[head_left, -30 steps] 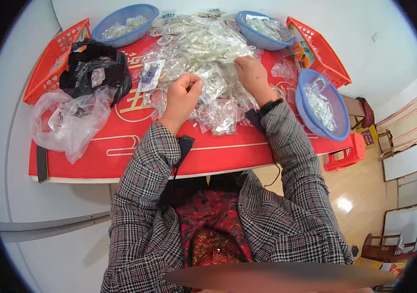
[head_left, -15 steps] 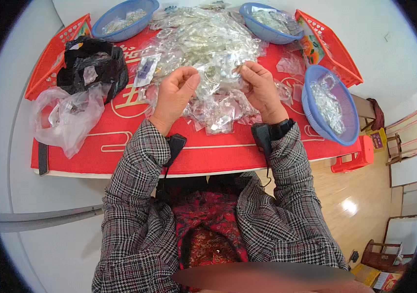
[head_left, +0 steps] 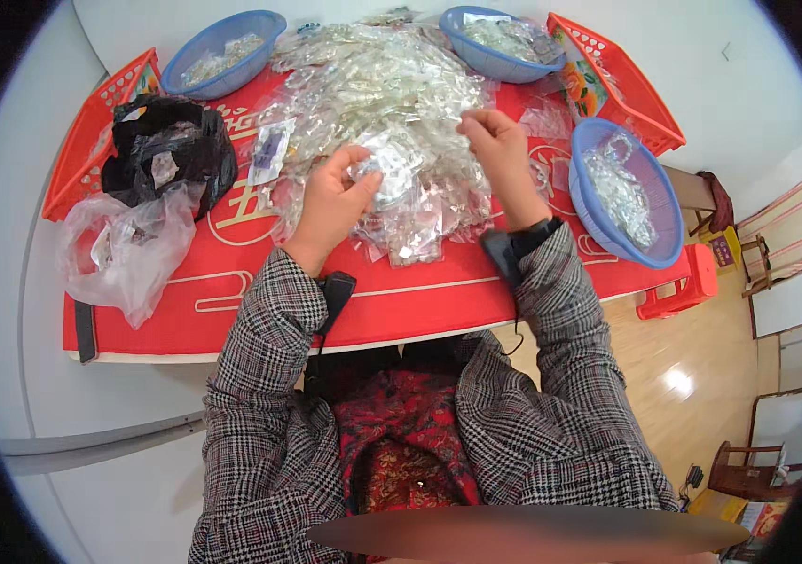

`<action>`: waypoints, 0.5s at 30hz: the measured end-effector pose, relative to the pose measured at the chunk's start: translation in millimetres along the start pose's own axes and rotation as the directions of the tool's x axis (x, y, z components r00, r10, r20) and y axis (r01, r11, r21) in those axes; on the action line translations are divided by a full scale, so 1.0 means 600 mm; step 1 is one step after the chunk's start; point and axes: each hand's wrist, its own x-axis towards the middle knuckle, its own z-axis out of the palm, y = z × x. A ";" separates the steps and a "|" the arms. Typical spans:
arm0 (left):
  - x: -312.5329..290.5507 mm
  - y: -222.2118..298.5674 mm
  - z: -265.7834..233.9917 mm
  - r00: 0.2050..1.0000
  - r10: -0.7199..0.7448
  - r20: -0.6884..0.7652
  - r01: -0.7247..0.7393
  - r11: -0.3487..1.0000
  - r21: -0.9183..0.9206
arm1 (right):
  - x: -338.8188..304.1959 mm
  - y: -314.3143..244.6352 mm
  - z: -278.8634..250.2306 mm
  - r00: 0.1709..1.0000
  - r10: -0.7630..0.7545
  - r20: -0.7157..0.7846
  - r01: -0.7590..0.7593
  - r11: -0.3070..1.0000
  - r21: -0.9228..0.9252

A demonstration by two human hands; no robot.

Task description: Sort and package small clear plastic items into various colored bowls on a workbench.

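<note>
A large heap of small clear plastic bags (head_left: 392, 85) covers the middle of the red-covered table (head_left: 345, 310). At the heap's near left side, my left hand (head_left: 330, 202) is closed, thumb against fingers, on a small clear bag (head_left: 390, 177) with shiny, pale contents. My right hand (head_left: 503, 160) hovers over the heap's right side, apart from that bag. Its thumb and index finger are pinched together, and whatever may be between them is too small to make out. A white packet with a dark purple patch (head_left: 272, 153) lies left of the heap.
Blue baskets holding clear bags stand at back left (head_left: 265, 56), back right (head_left: 453, 42) and right (head_left: 578, 188). Red baskets flank the table at left (head_left: 67, 174) and right (head_left: 650, 108). Left lie a black bag (head_left: 218, 155) and a white plastic bag (head_left: 138, 287). A red stool (head_left: 697, 287) stands beyond.
The clear bag in my left hand now shows more plainly, tilted up. My right hand has lifted and drawn slightly away from it. The whole view has shifted a little.
</note>
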 end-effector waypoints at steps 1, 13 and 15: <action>0.002 0.000 0.004 0.999 0.002 0.034 -0.004 0.998 0.059 | 0.021 0.014 -0.018 0.995 -0.094 -0.015 0.088 0.969 -0.229; 0.021 -0.041 -0.001 0.945 0.318 0.076 -0.322 0.868 0.377 | 0.137 0.053 -0.012 0.900 -0.150 0.409 0.435 0.351 -0.829; 0.021 -0.040 0.001 0.950 0.301 0.077 -0.308 0.879 0.363 | 0.148 0.056 -0.040 0.895 -0.001 0.447 0.414 0.378 -0.828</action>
